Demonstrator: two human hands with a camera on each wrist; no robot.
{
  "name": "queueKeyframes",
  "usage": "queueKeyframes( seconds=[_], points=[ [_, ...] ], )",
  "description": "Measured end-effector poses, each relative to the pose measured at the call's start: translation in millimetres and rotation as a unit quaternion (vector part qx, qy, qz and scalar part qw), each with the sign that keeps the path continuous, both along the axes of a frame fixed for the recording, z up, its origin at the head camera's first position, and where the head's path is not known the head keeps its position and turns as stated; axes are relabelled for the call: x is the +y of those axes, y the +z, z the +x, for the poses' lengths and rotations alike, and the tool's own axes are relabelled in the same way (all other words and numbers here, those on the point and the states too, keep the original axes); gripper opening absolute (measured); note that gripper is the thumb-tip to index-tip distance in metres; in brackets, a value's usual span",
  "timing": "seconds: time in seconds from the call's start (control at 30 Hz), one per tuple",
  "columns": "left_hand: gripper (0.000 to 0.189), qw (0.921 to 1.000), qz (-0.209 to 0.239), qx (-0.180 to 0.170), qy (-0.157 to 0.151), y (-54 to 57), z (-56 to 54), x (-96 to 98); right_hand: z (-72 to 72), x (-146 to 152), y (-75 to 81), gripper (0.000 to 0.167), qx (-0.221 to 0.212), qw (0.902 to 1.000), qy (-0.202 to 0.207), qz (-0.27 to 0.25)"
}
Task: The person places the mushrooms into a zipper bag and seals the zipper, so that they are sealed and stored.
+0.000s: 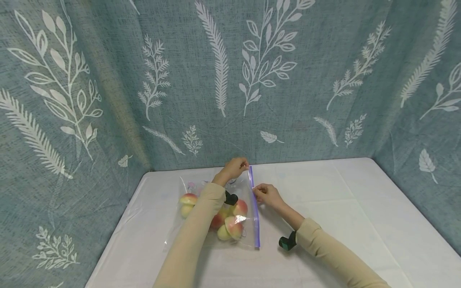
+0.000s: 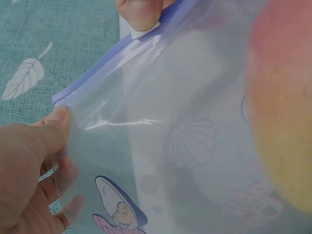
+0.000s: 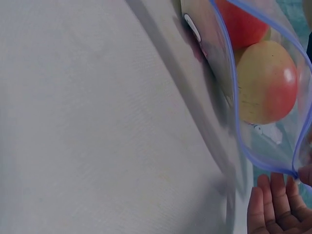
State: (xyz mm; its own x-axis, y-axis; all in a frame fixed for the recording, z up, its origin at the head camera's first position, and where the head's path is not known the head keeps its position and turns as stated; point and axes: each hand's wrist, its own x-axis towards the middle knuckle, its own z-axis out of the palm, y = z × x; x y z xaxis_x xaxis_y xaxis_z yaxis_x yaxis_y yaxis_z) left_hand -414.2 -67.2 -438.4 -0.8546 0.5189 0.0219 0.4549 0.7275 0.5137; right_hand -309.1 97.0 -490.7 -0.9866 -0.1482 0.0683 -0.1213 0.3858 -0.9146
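A large clear zip bag with a purple zip strip lies on its side, holding several red-and-yellow fruits. My left hand pinches the bag's far corner at the end of the strip; in the left wrist view its thumb presses the plastic just under the zip. A white slider sits on the strip, and my right hand pinches it between thumb and finger. In the right wrist view the bag's mouth gapes on the near side of the slider, showing fruit inside.
A white-covered table bears the bag on its left half. Blue-green leaf-patterned cloth hangs behind the table and at both sides. Each wrist wears a small black camera. Cartoon prints decorate the bag.
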Motion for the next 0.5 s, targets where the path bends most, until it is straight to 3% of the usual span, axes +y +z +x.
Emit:
queueKeyframes(
  seconds=[0.07,0.1,0.17,0.5],
  points=[
    [0.019,1.0000,0.006,0.007,0.002,3.6,6.5,0.0,1.6,-0.3,0.6,0.025,0.000,1.0000,0.000,0.002],
    [0.016,0.9998,-0.007,-0.005,0.015,14.5,16.9,2.3,2.3,-0.3,0.9,0.025,0.000,1.0000,0.000,0.003],
    [0.014,0.9998,-0.008,0.002,0.018,20.0,24.7,2.7,2.9,-0.1,0.1,0.025,0.000,1.0000,0.001,0.008],
    [0.014,0.9998,-0.009,0.005,0.016,20.9,25.3,1.5,5.4,0.5,-6.0,0.025,-0.004,0.9998,0.004,0.019]
  ],
)
